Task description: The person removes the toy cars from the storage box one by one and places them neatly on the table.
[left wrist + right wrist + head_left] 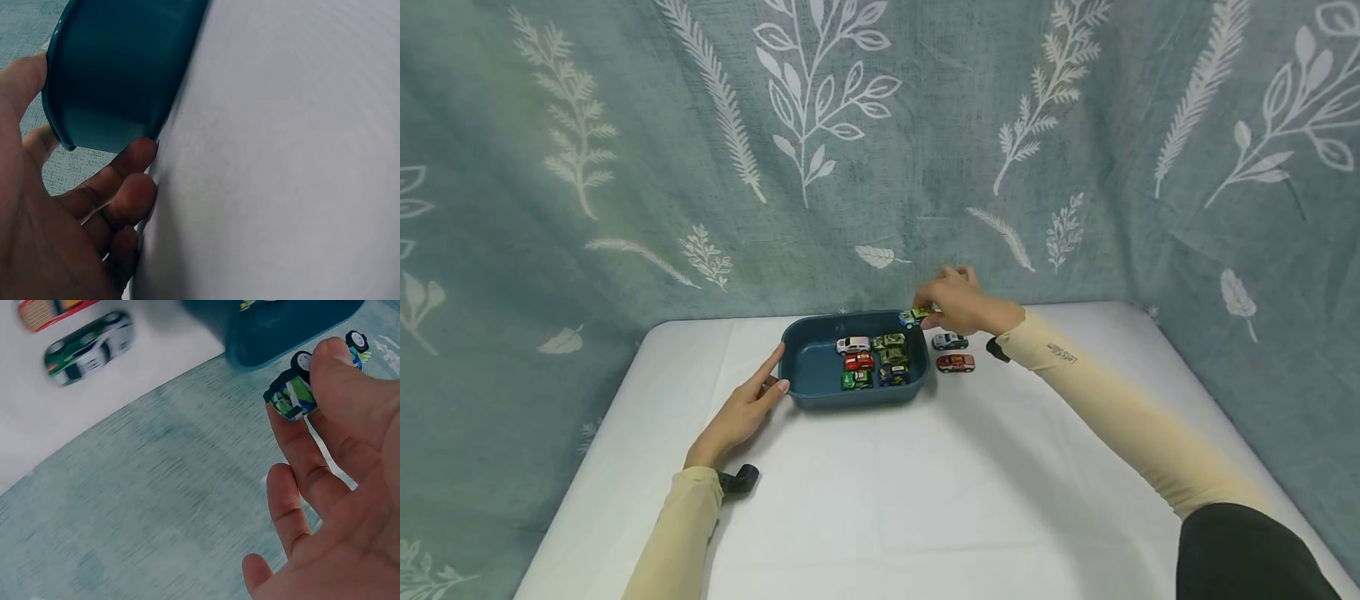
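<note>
A dark teal tray (pixel 805 367) sits at the back of the white table and holds several toy cars (pixel 880 360). My left hand (pixel 747 408) rests with straight fingers against the tray's left wall (pixel 119 75). My right hand (pixel 958 302) pinches a small green and yellow toy car (pixel 916 316) over the tray's back right corner; the right wrist view shows this car (pixel 300 387) held between thumb and fingertips. A grey and green car (pixel 950 341) and a red car (pixel 956 362) stand on the table right of the tray.
A teal curtain with white leaf prints (pixel 880 150) hangs close behind the table. The white tablecloth (pixel 925 492) stretches toward me in front of the tray. The two loose cars (pixel 87 347) lie near the right hand.
</note>
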### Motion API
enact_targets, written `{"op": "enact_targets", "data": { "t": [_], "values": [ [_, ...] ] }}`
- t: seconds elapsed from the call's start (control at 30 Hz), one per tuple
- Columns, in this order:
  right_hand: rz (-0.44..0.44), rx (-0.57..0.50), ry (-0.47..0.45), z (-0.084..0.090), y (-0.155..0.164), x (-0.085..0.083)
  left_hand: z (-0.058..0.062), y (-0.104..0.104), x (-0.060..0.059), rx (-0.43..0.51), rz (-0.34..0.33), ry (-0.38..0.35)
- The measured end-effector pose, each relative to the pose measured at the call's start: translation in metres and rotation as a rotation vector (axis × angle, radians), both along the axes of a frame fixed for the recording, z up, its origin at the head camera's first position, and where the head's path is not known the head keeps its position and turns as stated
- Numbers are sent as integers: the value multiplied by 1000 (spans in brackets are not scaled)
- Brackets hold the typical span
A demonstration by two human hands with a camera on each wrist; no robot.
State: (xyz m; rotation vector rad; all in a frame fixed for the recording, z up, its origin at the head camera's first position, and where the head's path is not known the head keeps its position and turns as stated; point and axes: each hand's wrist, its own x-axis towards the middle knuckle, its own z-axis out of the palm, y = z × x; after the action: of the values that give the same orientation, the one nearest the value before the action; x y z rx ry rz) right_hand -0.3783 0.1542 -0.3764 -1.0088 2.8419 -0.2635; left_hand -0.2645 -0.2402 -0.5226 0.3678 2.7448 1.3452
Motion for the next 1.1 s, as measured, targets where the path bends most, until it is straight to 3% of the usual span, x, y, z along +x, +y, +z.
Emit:
{"op": "enact_targets", "data": {
  "t": [0.37,0.7,1.1],
  "values": [
    [-46,53,-28,-5,49,18,2,1,-1,0,-1,-8],
    [-40,33,19,-46,76,42,3,0,1,-22,9,0],
    [-57,-29,29,-78,79,54,0,2,2,-12,9,13]
  ]
}}
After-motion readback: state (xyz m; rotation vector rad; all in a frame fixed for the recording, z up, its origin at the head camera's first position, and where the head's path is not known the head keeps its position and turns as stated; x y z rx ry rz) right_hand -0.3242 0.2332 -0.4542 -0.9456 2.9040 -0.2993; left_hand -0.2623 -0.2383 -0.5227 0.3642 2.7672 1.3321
